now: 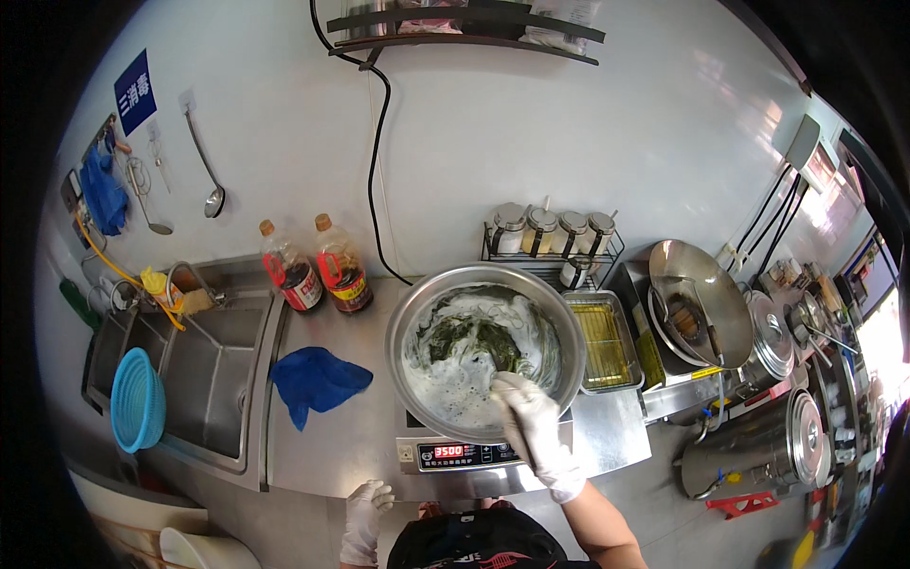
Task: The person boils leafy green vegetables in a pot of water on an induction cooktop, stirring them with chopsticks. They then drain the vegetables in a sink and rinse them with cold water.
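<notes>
A wide stainless steel pot (395, 341) sits on an induction cooker (412, 459) with a lit red display. Inside it is whitish, foamy liquid (455, 395) with dark green strands (462, 338) swirled through it. My right hand (530, 419), in a white glove, is over the pot's near right side. It grips the handle (517, 434) of a utensil whose lower end is hidden in the liquid. My left hand (373, 496), also gloved, is at the counter's front edge, its fingers loosely curled with nothing visible in them.
Left of the pot lie a blue cloth (320, 384) and two sauce bottles (343, 274), beside a steel sink (213, 384) with a blue basket (137, 402). Rightward are an oil tray with a rack (603, 341), a wok (700, 284) and a large lidded pot (746, 444). Seasoning jars (540, 231) stand behind.
</notes>
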{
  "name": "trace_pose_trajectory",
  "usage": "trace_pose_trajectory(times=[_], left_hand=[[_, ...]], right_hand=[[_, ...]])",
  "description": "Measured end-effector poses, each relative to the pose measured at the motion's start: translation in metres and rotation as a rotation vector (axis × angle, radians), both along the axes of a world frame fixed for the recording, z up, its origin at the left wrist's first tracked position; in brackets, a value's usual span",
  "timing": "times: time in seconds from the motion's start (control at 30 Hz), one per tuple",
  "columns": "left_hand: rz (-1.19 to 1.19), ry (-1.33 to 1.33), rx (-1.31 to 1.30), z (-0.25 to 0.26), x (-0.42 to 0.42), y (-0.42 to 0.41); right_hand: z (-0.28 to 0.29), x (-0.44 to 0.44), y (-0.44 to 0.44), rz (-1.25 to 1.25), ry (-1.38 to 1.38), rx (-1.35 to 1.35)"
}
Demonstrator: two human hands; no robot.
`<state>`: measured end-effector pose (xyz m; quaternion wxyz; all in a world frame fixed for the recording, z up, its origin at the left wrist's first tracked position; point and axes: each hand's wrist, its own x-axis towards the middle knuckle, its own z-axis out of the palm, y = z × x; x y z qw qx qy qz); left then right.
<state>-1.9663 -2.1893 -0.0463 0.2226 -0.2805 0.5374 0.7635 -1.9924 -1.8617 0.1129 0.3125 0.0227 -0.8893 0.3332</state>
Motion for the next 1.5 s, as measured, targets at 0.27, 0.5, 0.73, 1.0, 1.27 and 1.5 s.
trace_pose_trajectory(times=[0.27,0.5,0.73,1.0,1.27,1.5], left_hand=[[0.004,0.024,-0.004,-0.009,0.009,-0.010],[0.062,-0.027,0.004,-0.016,0.018,-0.017],[0.033,-0.023,0.025,-0.004,0.007,-0.001],[0.020,-0.035,0.012,-0.010,0.012,0.002],[-0.008,-0.052,-0.041,-0.013,0.022,-0.004],[-0.022,-0.014,-0.020,-0.003,0.011,0.004]], right_hand=[[-0.017,-0.024,-0.008,0.295,-0.105,0.029],[0.031,0.013,0.023,0.106,-0.010,-0.288],[-0.037,-0.036,0.072,0.013,0.008,-0.470],[-0.024,-0.003,0.071,-0.064,0.007,-0.499],[0.014,0.007,0.068,-0.009,0.101,-0.355],[-0.030,-0.005,0.077,-0.166,0.047,-0.421]])
